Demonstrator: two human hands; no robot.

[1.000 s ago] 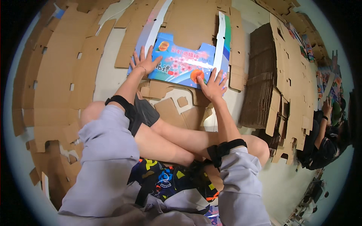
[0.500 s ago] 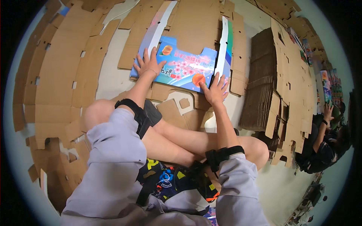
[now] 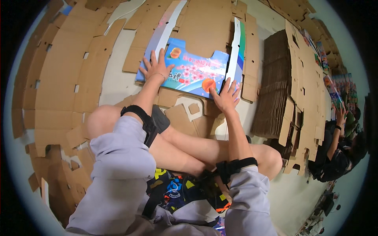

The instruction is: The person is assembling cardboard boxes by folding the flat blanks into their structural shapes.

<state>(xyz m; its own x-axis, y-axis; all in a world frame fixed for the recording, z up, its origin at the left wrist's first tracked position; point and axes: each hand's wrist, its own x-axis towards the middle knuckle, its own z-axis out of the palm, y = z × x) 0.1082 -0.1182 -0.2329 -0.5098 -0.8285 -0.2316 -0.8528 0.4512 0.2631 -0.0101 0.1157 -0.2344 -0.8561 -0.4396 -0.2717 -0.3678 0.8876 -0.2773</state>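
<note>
A printed cardboard fruit box (image 3: pixel 197 72), blue with pink blossoms and orange fruit pictures, lies partly folded in front of my crossed legs. Its plain brown inside faces up beyond the printed end panel, and a long side flap runs away from me on each side. My left hand (image 3: pixel 156 70) rests on the near left corner, fingers spread over the end panel and the left flap. At the near right corner my right hand (image 3: pixel 226 96) lies with fingers apart, its fingertips touching the end panel and the right flap. Neither hand grasps anything.
Flat brown cardboard sheets (image 3: pixel 65 78) cover the floor at the left. A tall stack of folded cardboard (image 3: pixel 271 82) stands to the right. Farther right, another person (image 3: pixel 340 153) handles a printed box piece (image 3: pixel 334 92) near more printed boxes.
My hands keep almost the same place on the box, the right one shifting very slightly. At the far right, the other person's hand now has a printed box piece tilted over it.
</note>
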